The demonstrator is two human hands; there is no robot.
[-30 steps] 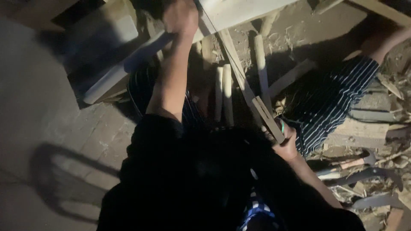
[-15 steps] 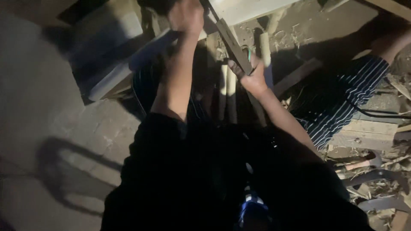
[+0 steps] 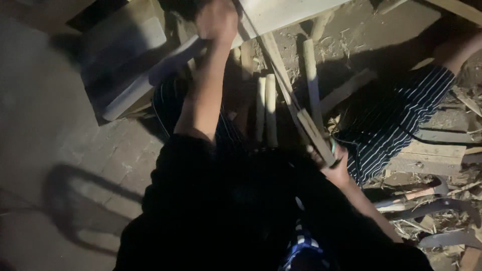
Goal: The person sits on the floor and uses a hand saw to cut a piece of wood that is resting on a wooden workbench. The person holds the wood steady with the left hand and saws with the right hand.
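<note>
My left hand (image 3: 217, 20) is stretched out at the top and pressed closed on a pale wooden board (image 3: 291, 11) that lies across the upper edge. My right hand (image 3: 335, 168) is drawn in close to my body and grips the wooden end of a long, thin saw (image 3: 300, 116). The saw runs slantwise from that hand up to the board, just right of my left hand. Where the blade meets the board is partly hidden by my left hand and by shadow.
Several round pale sticks (image 3: 266, 105) lie on the ground under the saw. My striped trouser leg (image 3: 396, 120) stretches to the right. A wooden stool or block (image 3: 125, 55) stands at upper left. Metal tools (image 3: 416, 194) and wood scraps lie at lower right. Brick floor (image 3: 60, 125) at left.
My right hand pushed the saw up toward the board half a second ago and has now drawn it back toward my body. My left hand has stayed on the board.
</note>
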